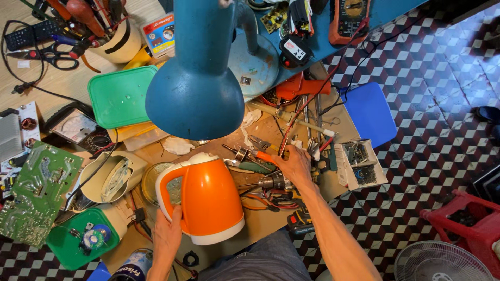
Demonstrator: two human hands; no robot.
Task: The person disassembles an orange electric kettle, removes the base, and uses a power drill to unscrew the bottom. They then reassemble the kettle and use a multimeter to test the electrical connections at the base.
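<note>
An orange electric kettle (208, 195) with a white rim and an orange handle stands upright on the cluttered workbench. My left hand (167, 237) grips the kettle at the base of its handle. My right hand (294, 164) reaches out to the right of the kettle into a pile of hand tools (260, 164), its fingers closed around an orange-handled tool whose shape I cannot make out. A cordless drill chuck (271, 182) lies just below that hand.
A blue desk lamp (198, 78) hangs over the bench and hides part of it. A green lid (121, 96), a green circuit board (36, 192), scissors (54, 54), a meter (349, 15), a screw box (360, 164), a blue stool (370, 112) and a fan (437, 263) surround the area.
</note>
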